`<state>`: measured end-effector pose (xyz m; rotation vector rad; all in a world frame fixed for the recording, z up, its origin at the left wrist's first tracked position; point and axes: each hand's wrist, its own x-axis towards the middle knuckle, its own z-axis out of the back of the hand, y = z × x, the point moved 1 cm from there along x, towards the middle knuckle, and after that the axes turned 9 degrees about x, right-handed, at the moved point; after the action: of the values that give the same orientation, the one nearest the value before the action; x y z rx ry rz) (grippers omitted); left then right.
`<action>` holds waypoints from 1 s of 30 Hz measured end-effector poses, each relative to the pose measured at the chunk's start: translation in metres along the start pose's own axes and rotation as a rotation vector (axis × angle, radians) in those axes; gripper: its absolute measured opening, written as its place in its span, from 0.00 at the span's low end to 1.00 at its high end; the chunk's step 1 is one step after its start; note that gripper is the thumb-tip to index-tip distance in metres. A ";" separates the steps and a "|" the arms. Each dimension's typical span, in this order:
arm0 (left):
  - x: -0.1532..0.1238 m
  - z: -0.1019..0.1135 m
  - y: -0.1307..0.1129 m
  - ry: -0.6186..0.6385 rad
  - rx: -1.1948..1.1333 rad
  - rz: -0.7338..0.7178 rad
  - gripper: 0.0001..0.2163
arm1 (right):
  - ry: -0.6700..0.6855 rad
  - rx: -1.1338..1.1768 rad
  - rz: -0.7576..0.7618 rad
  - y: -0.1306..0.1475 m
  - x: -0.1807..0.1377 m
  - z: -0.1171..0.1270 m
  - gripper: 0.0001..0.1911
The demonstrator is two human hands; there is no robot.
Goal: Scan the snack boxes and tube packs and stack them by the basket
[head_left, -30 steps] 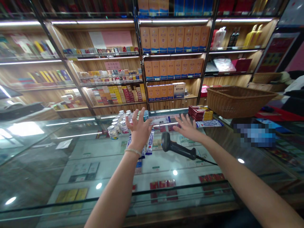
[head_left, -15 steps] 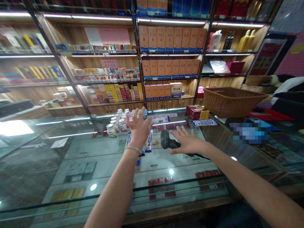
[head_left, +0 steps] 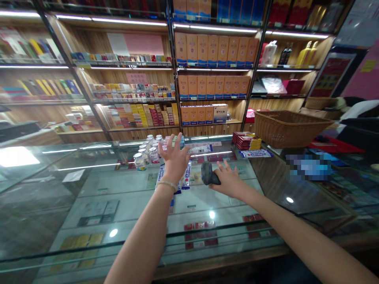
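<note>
My left hand (head_left: pixel 174 159) is open, its fingers spread over the glass counter beside a cluster of small white bottles (head_left: pixel 145 152). Under and around it lie blue-and-white wrapped sticks (head_left: pixel 187 173), partly hidden by the palm and wrist. My right hand (head_left: pixel 229 179) covers the handle of a black handheld barcode scanner (head_left: pixel 208 173). Its fingers stay apart and stretched out, with the thumb low beside the scanner's head; whether the palm touches the handle I cannot tell.
Red and yellow packs (head_left: pixel 246 141) are stacked at the back, with a blue-and-white packet (head_left: pixel 256 153) before them. A wicker basket (head_left: pixel 291 128) stands on the right. The glass counter (head_left: pixel 142 213) has boxes beneath it. Shelves of boxes (head_left: pixel 213 49) line the wall.
My right hand has shifted slightly and come down over the scanner's handle, its fingers drawn somewhat closer. My left hand is almost unchanged.
</note>
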<state>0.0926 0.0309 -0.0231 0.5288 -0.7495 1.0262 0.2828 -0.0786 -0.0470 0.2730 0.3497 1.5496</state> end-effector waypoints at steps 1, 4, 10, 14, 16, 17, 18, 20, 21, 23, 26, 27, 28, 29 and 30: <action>0.000 0.000 0.000 0.004 0.004 0.002 0.08 | -0.024 0.000 0.023 -0.002 0.002 -0.002 0.29; 0.000 0.002 0.003 0.014 0.019 0.023 0.08 | -0.113 0.020 0.094 -0.012 0.008 -0.003 0.26; -0.001 0.003 0.011 -0.008 0.039 0.107 0.06 | -0.327 0.227 0.191 -0.031 0.023 0.020 0.29; -0.001 0.002 0.014 -0.018 0.050 0.109 0.05 | -0.434 0.364 0.244 -0.040 0.034 0.040 0.26; -0.002 0.000 0.014 -0.019 0.059 0.108 0.06 | -0.466 0.455 0.269 -0.042 0.036 0.045 0.22; -0.002 0.000 0.015 -0.016 0.063 0.109 0.06 | -0.454 0.518 0.266 -0.043 0.037 0.047 0.21; -0.002 -0.001 0.015 -0.011 0.067 0.109 0.06 | -0.425 0.590 0.248 -0.044 0.036 0.047 0.20; -0.003 -0.002 0.014 0.003 0.083 0.104 0.06 | -0.327 0.728 0.179 -0.043 0.031 0.045 0.19; -0.003 -0.002 0.014 0.009 0.095 0.100 0.06 | -0.283 0.779 0.141 -0.042 0.027 0.043 0.19; -0.003 -0.002 0.012 0.020 0.122 0.091 0.06 | -0.228 0.835 0.105 -0.039 0.019 0.041 0.19; -0.004 -0.002 0.011 0.029 0.143 0.084 0.06 | -0.185 0.865 0.094 -0.032 0.009 0.038 0.17; -0.004 -0.003 0.011 0.030 0.145 0.084 0.06 | -0.174 0.863 0.090 -0.030 0.007 0.037 0.16; -0.004 -0.003 0.011 0.029 0.145 0.086 0.06 | -0.163 0.856 0.086 -0.028 0.005 0.036 0.16; -0.004 -0.003 0.011 0.028 0.147 0.087 0.06 | -0.153 0.846 0.081 -0.026 0.003 0.035 0.16; -0.004 -0.004 0.011 0.026 0.150 0.086 0.06 | -0.142 0.835 0.080 -0.024 0.001 0.035 0.15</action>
<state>0.0823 0.0359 -0.0283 0.6152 -0.6805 1.1737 0.3182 -0.0757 -0.0245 1.0483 0.8732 1.3805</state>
